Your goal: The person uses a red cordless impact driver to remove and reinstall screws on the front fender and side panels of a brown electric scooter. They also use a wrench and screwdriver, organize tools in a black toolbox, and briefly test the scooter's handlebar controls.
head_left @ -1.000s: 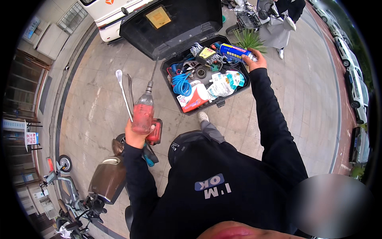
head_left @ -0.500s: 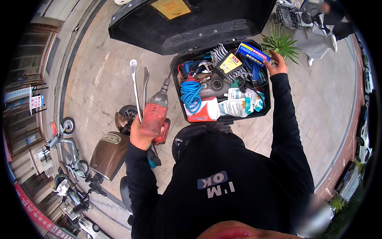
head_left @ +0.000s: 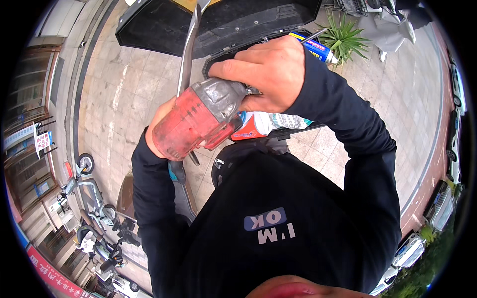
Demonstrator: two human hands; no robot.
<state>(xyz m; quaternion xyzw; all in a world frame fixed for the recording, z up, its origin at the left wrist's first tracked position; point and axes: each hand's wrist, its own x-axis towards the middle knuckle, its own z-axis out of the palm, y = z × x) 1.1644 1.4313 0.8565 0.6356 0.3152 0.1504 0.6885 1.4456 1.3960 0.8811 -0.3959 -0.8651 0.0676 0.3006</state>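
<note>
While the left hand [head_left: 159, 116] grasps a red power tool [head_left: 191, 121], mostly hidden behind it, the right hand [head_left: 271, 74] is curled round its metal front end, thumb underneath, with a thin metal shaft [head_left: 316, 35] poking out past that hand. So yeah, the tool's up in front of the chest, over the near left part of an open black case [head_left: 213, 64], and a long silver metal lever [head_left: 189, 54] sticks up beside it. Tons of print around: the blue can [head_left: 320, 51] by the case's far right corner has a yellow band and pale lettering, the white-and-red box [head_left: 253, 124] carries small print, and a yellow label [head_left: 191, 4] sits on the lid [head_left: 248, 25]. Black sweatshirt [head_left: 298, 198] has chunky upside-down letters, some on a blue patch. Off left, there's a white sign [head_left: 43, 140] with coloured characters, plus a red banner [head_left: 54, 273] with pale ones.
</note>
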